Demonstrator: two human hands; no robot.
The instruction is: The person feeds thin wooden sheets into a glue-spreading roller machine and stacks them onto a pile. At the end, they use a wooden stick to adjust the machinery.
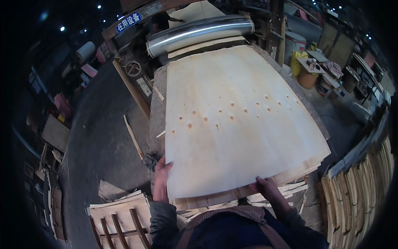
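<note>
A large pale wood veneer sheet (230,140), dotted with small brown knots, lies before me on top of further sheets (298,172) whose edges show at the near right. My left hand (161,172) grips its near left edge, thumb on top. At the near edge, right of the middle, my right hand (264,186) holds the sheet between thumb and fingers; the fingers underneath are hidden. Beyond the sheet's far edge stands a machine with a shiny metal roller (202,32). Another veneer piece (196,9) shows behind the roller.
A person's arm (175,19) reaches in behind the roller. Left of the table stands a handwheel (133,68). Stacked veneer (357,193) rises at the right, and a slatted wooden pallet (119,230) is at the near left. Wood scraps (292,190) lie near my feet.
</note>
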